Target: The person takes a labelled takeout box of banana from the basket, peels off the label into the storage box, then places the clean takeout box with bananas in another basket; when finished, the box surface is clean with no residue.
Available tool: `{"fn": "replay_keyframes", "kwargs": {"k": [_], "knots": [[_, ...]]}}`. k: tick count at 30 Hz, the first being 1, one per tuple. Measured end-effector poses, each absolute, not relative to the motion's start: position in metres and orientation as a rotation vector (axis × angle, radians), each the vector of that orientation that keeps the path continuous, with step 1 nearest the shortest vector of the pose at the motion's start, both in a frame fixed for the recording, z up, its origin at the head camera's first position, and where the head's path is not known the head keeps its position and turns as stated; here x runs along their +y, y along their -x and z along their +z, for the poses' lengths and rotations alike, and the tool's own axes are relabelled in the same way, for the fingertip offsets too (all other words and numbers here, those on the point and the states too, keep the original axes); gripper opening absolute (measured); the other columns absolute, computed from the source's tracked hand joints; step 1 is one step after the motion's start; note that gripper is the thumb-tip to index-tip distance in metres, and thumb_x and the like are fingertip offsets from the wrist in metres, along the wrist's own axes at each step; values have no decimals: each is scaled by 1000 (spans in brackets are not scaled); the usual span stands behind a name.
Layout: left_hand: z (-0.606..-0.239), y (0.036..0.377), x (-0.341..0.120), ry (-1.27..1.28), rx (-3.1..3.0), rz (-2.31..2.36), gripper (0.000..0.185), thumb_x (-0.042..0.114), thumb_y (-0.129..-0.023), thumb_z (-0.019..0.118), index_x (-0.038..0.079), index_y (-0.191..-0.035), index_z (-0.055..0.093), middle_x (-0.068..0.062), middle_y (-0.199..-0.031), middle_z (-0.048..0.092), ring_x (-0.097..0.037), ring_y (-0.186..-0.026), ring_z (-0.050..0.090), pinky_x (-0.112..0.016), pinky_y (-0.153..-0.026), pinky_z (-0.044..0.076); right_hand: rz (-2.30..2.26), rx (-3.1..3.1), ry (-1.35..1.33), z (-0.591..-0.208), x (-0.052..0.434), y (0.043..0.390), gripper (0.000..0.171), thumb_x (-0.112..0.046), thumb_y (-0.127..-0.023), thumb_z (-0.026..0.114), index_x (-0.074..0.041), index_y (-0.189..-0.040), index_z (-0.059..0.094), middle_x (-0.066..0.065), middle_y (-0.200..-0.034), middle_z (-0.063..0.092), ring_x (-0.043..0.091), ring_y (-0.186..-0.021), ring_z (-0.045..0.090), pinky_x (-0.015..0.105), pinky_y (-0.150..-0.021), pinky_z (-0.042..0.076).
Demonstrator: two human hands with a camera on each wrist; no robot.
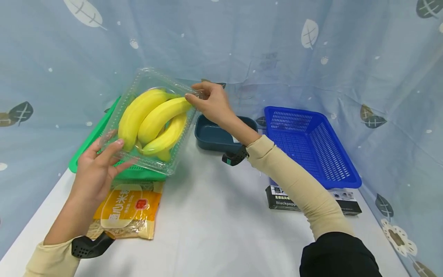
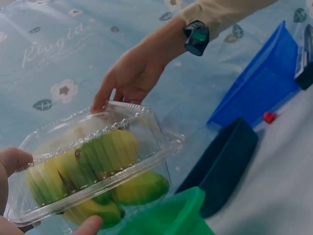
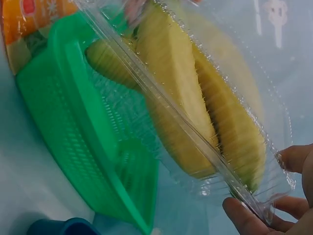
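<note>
A clear plastic clamshell box [image 1: 152,82] with several yellow bananas [image 1: 162,115] inside is held up, tilted, over the green basket [image 1: 83,152]. My left hand [image 1: 95,169] grips its near left corner, thumb on the lid side and fingers below. At the opposite, far right corner, my right hand [image 1: 214,104] pinches the rim between thumb and fingers. The left wrist view shows the lid closed over the bananas, with the right hand [image 2: 134,76] at the far end. In the right wrist view the box [image 3: 190,127] hangs beside the basket's opening [image 3: 93,112].
A dark teal tray [image 1: 216,140] stands mid-table near the back curtain. Right of it is a blue basket [image 1: 328,154], with a black box [image 1: 349,207] in front. An orange-yellow food packet [image 1: 128,211] lies before the green basket. White cloth covers the table [image 1: 214,223].
</note>
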State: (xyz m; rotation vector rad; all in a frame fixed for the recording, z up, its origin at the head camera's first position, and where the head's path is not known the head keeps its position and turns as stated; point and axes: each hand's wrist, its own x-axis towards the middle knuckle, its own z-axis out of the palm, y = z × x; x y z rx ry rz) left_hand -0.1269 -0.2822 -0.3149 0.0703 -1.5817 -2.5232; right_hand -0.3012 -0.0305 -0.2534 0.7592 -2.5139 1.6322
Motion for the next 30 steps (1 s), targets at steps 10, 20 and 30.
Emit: {"fn": "replay_keyframes", "kwargs": {"k": [10,20,30], "knots": [[-324,131,-306,-144,-1531,-2590,59,6,-93,56,12,-145,30,-8,-123,39,-20,-88,53,-41,-80,52,1543,-2606,-721,-271,-67,320,46,-38,-85,67,-15,-124,60,0,-118,59,8,-102,54,21,-70,50],[-324,143,-329,-293,-1693,-2582,68,18,-93,58,22,-149,19,-3,-143,22,-33,-129,26,-38,-87,49,1521,-2654,-684,-291,-95,339,46,-42,-87,63,-14,-124,60,1,-122,57,11,-112,51,21,-74,49],[-322,162,-337,-471,-1702,-2690,99,23,-91,60,30,-141,-25,8,-151,-20,-36,-139,2,-39,-96,41,1348,-2677,-596,-310,-110,353,43,-41,-88,63,-10,-118,63,3,-118,61,13,-108,55,22,-80,47]]}}
